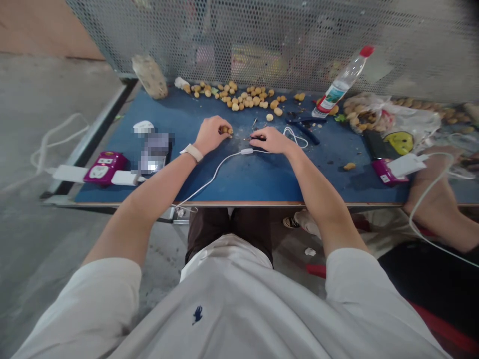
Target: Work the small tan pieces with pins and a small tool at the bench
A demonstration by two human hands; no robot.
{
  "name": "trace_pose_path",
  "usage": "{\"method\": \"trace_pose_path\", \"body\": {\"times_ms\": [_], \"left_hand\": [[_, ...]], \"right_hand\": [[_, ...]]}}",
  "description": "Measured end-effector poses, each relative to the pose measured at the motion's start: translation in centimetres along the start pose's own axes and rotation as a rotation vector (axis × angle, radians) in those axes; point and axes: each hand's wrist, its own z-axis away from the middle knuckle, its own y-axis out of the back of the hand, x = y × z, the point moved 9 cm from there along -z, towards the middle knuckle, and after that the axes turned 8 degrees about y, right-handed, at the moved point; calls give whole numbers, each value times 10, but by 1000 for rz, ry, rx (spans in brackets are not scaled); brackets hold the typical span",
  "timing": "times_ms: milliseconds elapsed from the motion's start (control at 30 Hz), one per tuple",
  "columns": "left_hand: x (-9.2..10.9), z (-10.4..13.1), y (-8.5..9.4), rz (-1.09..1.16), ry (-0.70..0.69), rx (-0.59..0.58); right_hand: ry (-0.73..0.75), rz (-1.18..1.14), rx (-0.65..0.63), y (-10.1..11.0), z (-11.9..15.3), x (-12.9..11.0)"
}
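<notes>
My left hand (pixel 212 134), with a pale band at the wrist, pinches a small tan nut-like piece (pixel 225 130) over the blue tabletop (pixel 247 174). Just right of it, my right hand (pixel 270 140) is closed round a thin dark tool (pixel 258 137) whose narrow tip points left toward the piece, without touching it. A white cable with a small inline switch (pixel 247 151) runs beneath my right hand. Many similar tan pieces (pixel 249 97) lie scattered behind both hands, along the perforated panel.
Blue-handled pliers (pixel 309 130) and a tilted bottle with a red cap (pixel 339 89) stand right of my hands. A phone (pixel 157 152) and purple power adapter (pixel 107 168) lie left. Another person's arm (pixel 436 199) rests at the right edge, near plastic bags (pixel 411 119).
</notes>
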Motion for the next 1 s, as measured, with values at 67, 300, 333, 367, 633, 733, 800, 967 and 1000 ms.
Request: {"method": "trace_pose_path", "body": {"times_ms": [67, 300, 333, 367, 633, 733, 800, 967, 1000], "left_hand": [[1, 0, 2, -2, 14, 1], [8, 2, 3, -30, 48, -25], [9, 2, 3, -34, 44, -26], [10, 2, 3, -38, 36, -27], [14, 1, -2, -24, -22, -26], [17, 2, -4, 6, -32, -19], [19, 4, -4, 19, -42, -16], [20, 5, -7, 8, -21, -30], [20, 5, -7, 8, -19, -31]], "right_hand": [[-28, 27, 46, 2, -1, 7], [-63, 67, 110, 0, -4, 13], [-73, 71, 110, -1, -4, 12], [-80, 75, 107, -1, -3, 11], [-124, 90, 47, -3, 0, -3], [-124, 88, 52, -2, 1, -5], [-121, 92, 57, -2, 1, -6], [-125, 96, 59, -3, 1, -5], [-127, 100, 61, -3, 1, -6]]}}
